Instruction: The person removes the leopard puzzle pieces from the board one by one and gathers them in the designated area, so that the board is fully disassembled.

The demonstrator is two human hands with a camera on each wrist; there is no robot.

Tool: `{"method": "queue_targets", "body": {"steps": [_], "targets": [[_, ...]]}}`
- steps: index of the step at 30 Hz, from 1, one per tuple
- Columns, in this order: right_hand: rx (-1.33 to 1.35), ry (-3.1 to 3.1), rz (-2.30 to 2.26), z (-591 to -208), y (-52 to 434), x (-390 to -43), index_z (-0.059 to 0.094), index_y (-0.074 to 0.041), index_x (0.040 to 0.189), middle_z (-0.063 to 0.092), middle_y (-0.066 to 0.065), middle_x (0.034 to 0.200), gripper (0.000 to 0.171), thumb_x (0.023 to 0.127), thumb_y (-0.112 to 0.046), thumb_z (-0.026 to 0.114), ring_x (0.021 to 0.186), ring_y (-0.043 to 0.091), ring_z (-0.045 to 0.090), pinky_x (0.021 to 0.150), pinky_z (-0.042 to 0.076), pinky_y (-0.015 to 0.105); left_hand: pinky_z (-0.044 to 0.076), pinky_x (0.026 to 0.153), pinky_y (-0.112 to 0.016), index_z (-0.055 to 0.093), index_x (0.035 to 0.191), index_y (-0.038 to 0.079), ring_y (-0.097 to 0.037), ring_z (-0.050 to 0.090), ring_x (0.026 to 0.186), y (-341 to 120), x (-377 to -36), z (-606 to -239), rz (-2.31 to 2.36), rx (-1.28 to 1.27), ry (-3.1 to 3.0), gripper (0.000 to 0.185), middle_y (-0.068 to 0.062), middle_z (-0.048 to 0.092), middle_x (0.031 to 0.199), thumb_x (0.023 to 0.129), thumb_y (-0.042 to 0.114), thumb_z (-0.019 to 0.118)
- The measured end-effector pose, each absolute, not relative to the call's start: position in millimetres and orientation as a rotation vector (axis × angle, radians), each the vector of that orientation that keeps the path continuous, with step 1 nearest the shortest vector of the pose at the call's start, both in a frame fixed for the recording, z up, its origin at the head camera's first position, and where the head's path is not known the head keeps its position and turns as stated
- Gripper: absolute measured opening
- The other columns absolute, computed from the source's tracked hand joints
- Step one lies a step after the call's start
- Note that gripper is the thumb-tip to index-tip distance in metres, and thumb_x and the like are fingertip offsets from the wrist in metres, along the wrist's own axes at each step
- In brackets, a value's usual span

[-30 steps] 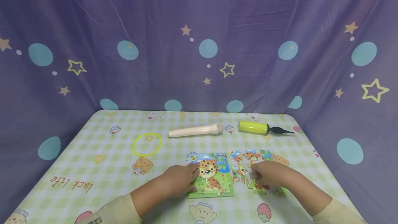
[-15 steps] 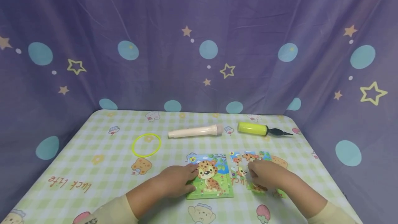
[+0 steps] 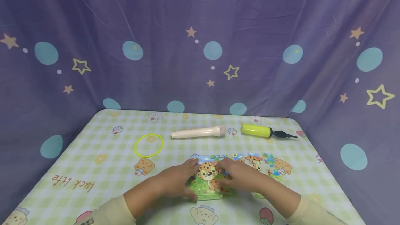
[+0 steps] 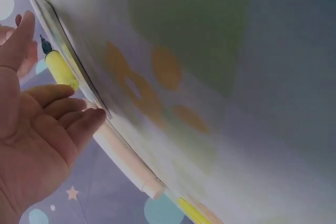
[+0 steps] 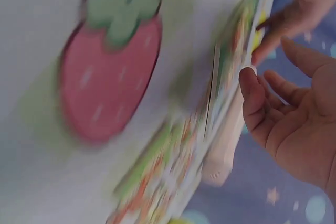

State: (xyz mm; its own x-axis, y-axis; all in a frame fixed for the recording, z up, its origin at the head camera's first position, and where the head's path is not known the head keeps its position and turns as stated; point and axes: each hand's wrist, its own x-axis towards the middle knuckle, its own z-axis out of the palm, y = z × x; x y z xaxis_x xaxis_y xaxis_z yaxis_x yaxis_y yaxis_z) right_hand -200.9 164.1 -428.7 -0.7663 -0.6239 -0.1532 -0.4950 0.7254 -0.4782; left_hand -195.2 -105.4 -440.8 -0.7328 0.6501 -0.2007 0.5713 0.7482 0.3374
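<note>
Near the front edge of the counter [image 3: 93, 141] lies the leopard puzzle board [image 3: 210, 182], with both hands on it. Left hand [image 3: 178, 180] rests flat on its left side, fingers straight; right hand [image 3: 237, 174] lies relaxed over its right side, gripping nothing visible. Just right of the board, loose puzzle pieces [image 3: 260, 162] remain unplaced, so much work seems left. Beyond the board lie a cream tube [image 3: 198, 133], yellow pump [image 3: 256, 130] and yellow ring [image 3: 149, 145].

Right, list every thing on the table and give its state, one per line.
leopard puzzle board: flat, both hands on it
left hand: fingers straight, on the board's left edge
right hand: on the board's right side
loose puzzle pieces: partly joined
yellow ring: flat
cream tube: on its side
yellow pump: on its side
</note>
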Motion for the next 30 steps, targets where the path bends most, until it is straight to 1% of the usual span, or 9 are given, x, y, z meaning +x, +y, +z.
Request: {"method": "queue_targets", "body": {"steps": [3, 6, 8, 13, 18, 20, 22, 26, 30], "targets": [[-0.956, 2.634, -0.513, -434, 143, -197, 0.056, -0.019, 0.133, 0.059, -0.004, 0.118, 0.055, 0.090, -0.052, 0.064, 0.081, 0.001, 0.058, 0.074, 0.052, 0.024, 0.033, 0.115, -0.048, 0.033, 0.153, 0.007, -0.029, 0.023, 0.150, -105, -194, -443, 0.304, 0.939, 2.653, 0.109, -0.010, 0.023, 0.162, 0.072, 0.069, 0.072], [-0.993, 2.654, -0.407, -440, 126, -194, 0.049, -0.019, 0.143, 0.054, 0.001, 0.136, 0.072, 0.086, -0.061, 0.062, 0.102, 0.011, 0.064, 0.085, 0.055, 0.033, 0.035, 0.113, -0.049, 0.033, 0.154, 0.009, -0.028, 0.023, 0.150, -105, -192, -445, 0.257, 0.942, 2.661, 0.108, -0.009, 0.024, 0.162, 0.072, 0.069, 0.072], [-1.013, 2.664, -0.339, -444, 117, -193, 0.049, -0.020, 0.143, 0.053, 0.001, 0.137, 0.075, 0.084, -0.064, 0.063, 0.106, 0.013, 0.063, 0.087, 0.055, 0.034, 0.036, 0.113, -0.048, 0.033, 0.154, 0.009, -0.027, 0.023, 0.150, -104, -192, -445, 0.232, 0.956, 2.665, 0.107, -0.009, 0.024, 0.162, 0.073, 0.069, 0.071], [-1.025, 2.684, -0.266, -449, 106, -194, 0.061, -0.023, 0.124, 0.052, -0.008, 0.113, 0.058, 0.079, -0.056, 0.074, 0.092, 0.004, 0.056, 0.080, 0.054, 0.027, 0.035, 0.114, -0.046, 0.035, 0.152, 0.007, -0.028, 0.024, 0.149, -103, -192, -443, 0.214, 0.973, 2.667, 0.106, -0.010, 0.026, 0.162, 0.074, 0.067, 0.072], [-0.978, 2.674, -0.349, -449, 103, -195, 0.054, -0.025, 0.117, 0.054, -0.011, 0.109, 0.051, 0.078, -0.046, 0.079, 0.098, 0.005, 0.057, 0.086, 0.053, 0.029, 0.036, 0.114, -0.046, 0.035, 0.152, 0.006, -0.028, 0.025, 0.149, -102, -192, -442, 0.214, 0.959, 2.667, 0.107, -0.010, 0.027, 0.161, 0.073, 0.066, 0.073], [-0.956, 2.654, -0.417, -449, 104, -195, 0.051, -0.025, 0.117, 0.057, -0.012, 0.105, 0.048, 0.081, -0.041, 0.078, 0.093, 0.004, 0.059, 0.081, 0.053, 0.027, 0.036, 0.113, -0.046, 0.034, 0.153, 0.007, -0.028, 0.025, 0.149, -102, -192, -442, 0.213, 0.956, 2.666, 0.107, -0.010, 0.027, 0.161, 0.073, 0.066, 0.073], [-0.938, 2.626, -0.491, -448, 106, -195, 0.048, -0.025, 0.116, 0.060, -0.012, 0.094, 0.043, 0.085, -0.036, 0.076, 0.080, 0.003, 0.059, 0.071, 0.052, 0.024, 0.036, 0.113, -0.046, 0.034, 0.153, 0.007, -0.028, 0.024, 0.149, -102, -192, -442, 0.203, 0.957, 2.663, 0.107, -0.009, 0.027, 0.161, 0.073, 0.067, 0.073], [-0.946, 2.578, -0.599, -446, 109, -196, 0.046, -0.025, 0.113, 0.056, -0.015, 0.076, 0.031, 0.093, -0.032, 0.068, 0.059, 0.001, 0.052, 0.056, 0.046, 0.020, 0.036, 0.113, -0.044, 0.035, 0.153, 0.007, -0.028, 0.024, 0.149, -102, -191, -442, 0.195, 0.956, 2.663, 0.106, -0.009, 0.027, 0.161, 0.073, 0.066, 0.073], [-0.959, 2.548, -0.711, -442, 114, -198, 0.047, -0.025, 0.109, 0.056, -0.017, 0.078, 0.023, 0.095, -0.028, 0.065, 0.061, -0.001, 0.052, 0.057, 0.046, 0.019, 0.036, 0.114, -0.044, 0.036, 0.152, 0.007, -0.028, 0.024, 0.149, -102, -190, -441, 0.195, 0.955, 2.657, 0.105, -0.010, 0.027, 0.161, 0.073, 0.066, 0.073]]}}
